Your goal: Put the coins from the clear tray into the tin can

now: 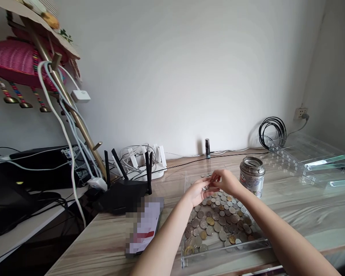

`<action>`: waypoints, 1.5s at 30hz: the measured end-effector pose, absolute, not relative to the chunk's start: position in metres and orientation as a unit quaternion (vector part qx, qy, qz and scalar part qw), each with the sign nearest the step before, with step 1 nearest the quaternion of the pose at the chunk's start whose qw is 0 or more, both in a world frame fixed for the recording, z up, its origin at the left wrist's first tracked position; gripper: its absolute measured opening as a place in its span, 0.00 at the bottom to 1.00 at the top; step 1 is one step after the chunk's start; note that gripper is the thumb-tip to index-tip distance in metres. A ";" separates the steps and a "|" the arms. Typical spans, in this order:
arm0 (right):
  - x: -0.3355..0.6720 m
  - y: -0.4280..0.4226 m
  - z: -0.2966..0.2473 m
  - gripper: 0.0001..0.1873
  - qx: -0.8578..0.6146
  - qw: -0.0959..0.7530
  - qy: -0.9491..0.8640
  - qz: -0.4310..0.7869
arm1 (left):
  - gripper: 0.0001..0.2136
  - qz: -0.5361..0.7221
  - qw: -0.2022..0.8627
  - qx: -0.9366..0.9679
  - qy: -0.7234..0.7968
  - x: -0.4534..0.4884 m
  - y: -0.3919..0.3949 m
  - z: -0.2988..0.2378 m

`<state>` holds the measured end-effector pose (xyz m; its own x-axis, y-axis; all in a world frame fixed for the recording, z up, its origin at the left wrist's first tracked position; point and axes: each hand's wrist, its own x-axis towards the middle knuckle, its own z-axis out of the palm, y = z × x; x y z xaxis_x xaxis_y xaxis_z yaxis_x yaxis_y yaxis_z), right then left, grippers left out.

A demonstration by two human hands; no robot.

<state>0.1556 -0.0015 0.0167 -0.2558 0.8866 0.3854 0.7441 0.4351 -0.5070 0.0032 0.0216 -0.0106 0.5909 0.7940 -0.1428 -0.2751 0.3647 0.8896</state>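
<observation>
Your left hand (197,193) and right hand (227,181) meet over the far half of the clear tray (224,253), where the coins (217,227) lie. Your right thumb and fingers bunch close together, touching or just beside your left fingers, which are parted; I cannot tell whether either hand pinches a coin, as the fingers hide it. If you do hold one, a loose pinch could let it slip into the pile, where it would be hard to pick out. Swinging your right forearm (278,237) outward could knock the tin (251,183), which stands upright just beyond it. The coins look round, flat and thin, mostly dull silver with a few yellowish ones, overlapping thickly along the tray's near left and right, with bare patches between.
</observation>
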 end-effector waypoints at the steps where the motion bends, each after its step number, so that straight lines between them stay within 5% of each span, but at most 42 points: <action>1: 0.157 -0.003 0.020 0.07 -0.524 0.336 -0.775 0.107 | 0.11 0.341 0.778 0.444 0.286 0.003 0.021 -0.010; 6: 0.193 -0.018 0.052 0.11 -0.582 0.465 -0.659 -0.101 | 0.11 0.315 0.787 0.432 0.308 0.003 0.015 -0.005; 9: 0.233 -0.019 0.064 0.10 -0.651 0.466 -0.567 -0.195 | 0.12 0.304 0.791 0.416 0.330 0.004 0.014 -0.003; 15: 0.278 -0.011 0.058 0.08 -0.737 0.343 -0.567 -0.132 | 0.14 0.308 0.790 0.415 0.331 0.004 0.017 -0.005; 22: 0.224 -0.022 0.064 0.16 -0.605 0.469 -0.628 -0.138 | 0.18 0.321 0.783 0.445 0.293 0.002 0.016 -0.006; 27: 0.167 -0.016 0.036 0.13 -0.526 0.306 -0.791 0.058 | 0.22 0.354 0.771 0.445 0.287 0.004 0.015 -0.005; 32: 0.151 -0.007 0.018 0.07 -0.530 0.289 -0.793 0.085 | 0.14 0.344 0.773 0.451 0.284 0.006 0.015 -0.003; 39: 0.211 -0.015 0.058 0.10 -0.651 0.441 -0.602 -0.138 | 0.15 0.332 0.810 0.364 0.318 0.003 0.017 -0.004; 45: 0.263 -0.013 0.061 0.08 -0.742 0.366 -0.543 -0.143 | 0.18 0.334 0.812 0.347 0.329 0.003 0.022 -0.009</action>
